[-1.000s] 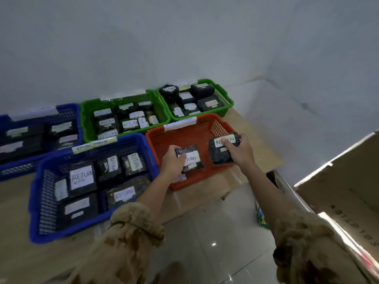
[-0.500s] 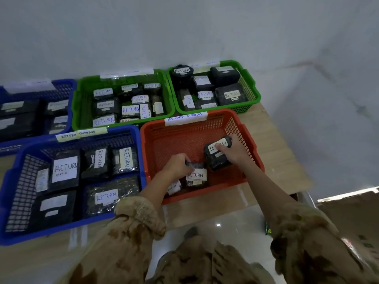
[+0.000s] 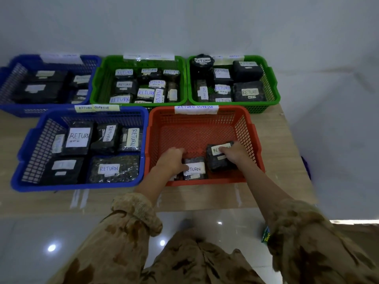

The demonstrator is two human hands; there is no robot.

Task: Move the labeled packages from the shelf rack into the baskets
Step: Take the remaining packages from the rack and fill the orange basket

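In the lower centre of the frame, inside the orange basket [image 3: 221, 182], the left hand [image 3: 173, 160] grips one end of a black package labelled RETURN [image 3: 194, 170] on the basket floor, while the right hand [image 3: 233, 154] curls its fingers over a second black package [image 3: 218, 162] just beside it.

"RETURN OVERDUE" is handwritten on the paper strip [image 3: 196, 109] of the orange basket [image 3: 245, 125] and on the near blue basket [image 3: 26, 149]; the package labels [image 3: 79, 136] read "RETURN".
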